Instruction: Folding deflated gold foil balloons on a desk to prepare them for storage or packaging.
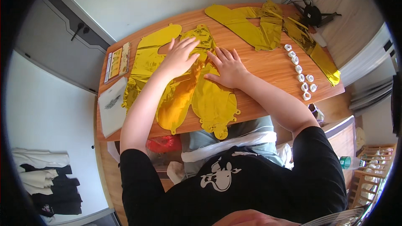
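Observation:
Flat, uninflated gold foil balloons lie spread on the wooden table. My left hand (179, 60) rests palm down, fingers stretched and apart, on the creased left foil balloon (146, 65). Also palm down, my right hand (228, 68) lies with spread fingers across the top of the right-hand foil balloon (214, 100). Neither hand grips anything. The foil has small tabs along its near rounded ends, and some of it is hidden beneath my hands and left forearm.
More flat gold foil (268, 31) lies at the table's far right. Several small white rolls (298, 69) stand in rows near the right edge. A black router (312, 14) sits behind them. A booklet (117, 62) and a white packet (112, 104) lie along the left edge.

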A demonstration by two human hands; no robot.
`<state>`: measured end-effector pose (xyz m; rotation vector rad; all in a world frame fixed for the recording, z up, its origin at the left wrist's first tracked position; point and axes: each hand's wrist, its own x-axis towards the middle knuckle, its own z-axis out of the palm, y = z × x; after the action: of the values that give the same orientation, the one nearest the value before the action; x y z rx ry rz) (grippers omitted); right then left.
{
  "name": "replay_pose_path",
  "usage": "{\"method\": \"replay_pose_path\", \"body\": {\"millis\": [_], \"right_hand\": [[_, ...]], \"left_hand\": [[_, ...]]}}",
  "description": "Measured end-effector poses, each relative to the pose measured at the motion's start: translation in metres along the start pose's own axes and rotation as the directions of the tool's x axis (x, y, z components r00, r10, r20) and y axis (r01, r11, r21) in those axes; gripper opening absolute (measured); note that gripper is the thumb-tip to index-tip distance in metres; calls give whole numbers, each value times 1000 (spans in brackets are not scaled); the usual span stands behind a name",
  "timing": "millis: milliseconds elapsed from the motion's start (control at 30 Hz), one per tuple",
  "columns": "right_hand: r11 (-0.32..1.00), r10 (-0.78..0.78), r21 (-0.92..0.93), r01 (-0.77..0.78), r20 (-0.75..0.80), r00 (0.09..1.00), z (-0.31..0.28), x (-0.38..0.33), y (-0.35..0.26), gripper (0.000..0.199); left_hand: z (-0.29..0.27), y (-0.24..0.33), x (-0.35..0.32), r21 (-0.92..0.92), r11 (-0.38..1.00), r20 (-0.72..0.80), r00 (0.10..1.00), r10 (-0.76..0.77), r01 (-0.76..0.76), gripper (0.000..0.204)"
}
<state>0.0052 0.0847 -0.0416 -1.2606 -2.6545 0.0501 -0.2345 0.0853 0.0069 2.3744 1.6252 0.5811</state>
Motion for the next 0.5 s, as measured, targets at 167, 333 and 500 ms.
{"method": "replay_pose_path", "body": {"millis": [167,333,500], "right_hand": [[1000,-10,15,11,-37,999,1,1,-2,93],[1000,1,0,-1,-14,1000,2,1,1,91],[1000,0,-2,0,32,999,0,2,1,93]], "left_hand": [[21,-17,55,299,938,-53,978,202,-177,39],[31,-12,86,267,949,-32,982,185,-170,31],[42,-17,93,260,946,-84,972,220,-191,26]]}}
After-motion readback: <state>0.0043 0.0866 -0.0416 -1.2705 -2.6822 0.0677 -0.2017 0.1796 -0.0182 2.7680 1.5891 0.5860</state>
